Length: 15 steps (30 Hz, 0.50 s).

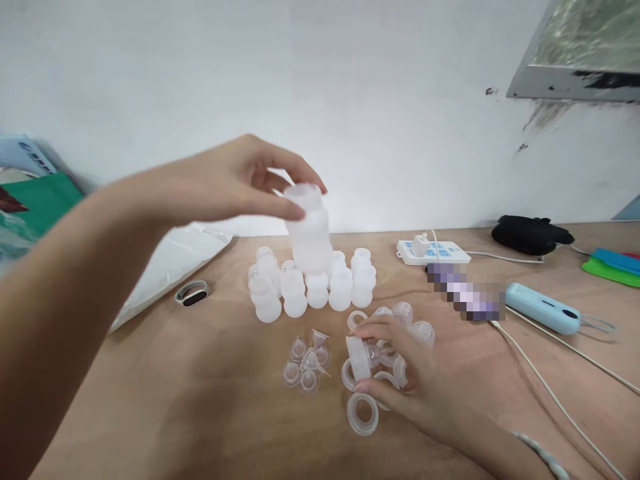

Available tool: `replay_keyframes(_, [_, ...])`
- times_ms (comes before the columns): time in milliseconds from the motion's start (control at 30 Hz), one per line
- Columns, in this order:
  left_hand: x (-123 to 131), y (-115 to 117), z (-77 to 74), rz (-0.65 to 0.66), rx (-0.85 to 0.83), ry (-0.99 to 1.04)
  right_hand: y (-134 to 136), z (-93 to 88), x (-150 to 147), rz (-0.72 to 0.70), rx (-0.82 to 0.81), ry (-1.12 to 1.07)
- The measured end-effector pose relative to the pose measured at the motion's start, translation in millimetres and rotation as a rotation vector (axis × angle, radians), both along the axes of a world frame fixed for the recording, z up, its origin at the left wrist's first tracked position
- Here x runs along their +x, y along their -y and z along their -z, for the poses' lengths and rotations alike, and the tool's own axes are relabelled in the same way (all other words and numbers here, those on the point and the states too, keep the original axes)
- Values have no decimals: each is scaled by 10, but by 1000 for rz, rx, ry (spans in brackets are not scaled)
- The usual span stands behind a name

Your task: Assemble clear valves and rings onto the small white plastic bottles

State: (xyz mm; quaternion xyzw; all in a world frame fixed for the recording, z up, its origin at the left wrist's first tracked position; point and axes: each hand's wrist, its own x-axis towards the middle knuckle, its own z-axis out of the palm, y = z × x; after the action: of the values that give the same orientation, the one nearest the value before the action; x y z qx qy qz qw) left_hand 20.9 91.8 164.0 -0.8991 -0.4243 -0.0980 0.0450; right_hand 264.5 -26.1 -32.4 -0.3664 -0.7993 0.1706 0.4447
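Observation:
My left hand (pixel 235 181) is raised above the table, fingers closed round the top of a small frosted white plastic bottle (pixel 311 233). That bottle hangs just over a cluster of several like bottles (pixel 310 288) standing upright. My right hand (pixel 425 380) rests on the wooden table (pixel 150 400) among translucent screw rings (pixel 363 413). Its thumb and fingers pinch one ring (pixel 359 357) held on edge. A small group of clear funnel-shaped inserts (pixel 307 363) lies just left of the rings. Clear dome caps (pixel 415 327) sit behind my right hand.
A white plastic bag (pixel 170 263) and a wrist band (pixel 193 293) lie at the left. At the back right are a power strip (pixel 433 252), a black object (pixel 530 235), a light blue device (pixel 543 308) and white cables (pixel 550 393). A white wall stands behind.

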Motion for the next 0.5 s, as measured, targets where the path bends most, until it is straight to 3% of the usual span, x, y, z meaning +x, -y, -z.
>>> replay_keyframes(100, [94,294,397,123,-365,363,-35,48,73,113,3,-103])
replay_keyframes(233, [188,625,1053,182,-499,498,-114,77,150,263,45,-204])
replay_keyframes(367, [241,819,1550,227,-535,632,-162,60,136,215,16,-203])
replay_keyframes(500, [251,884,1827,251,-561,732,-115,40,66,59,-97,-148])
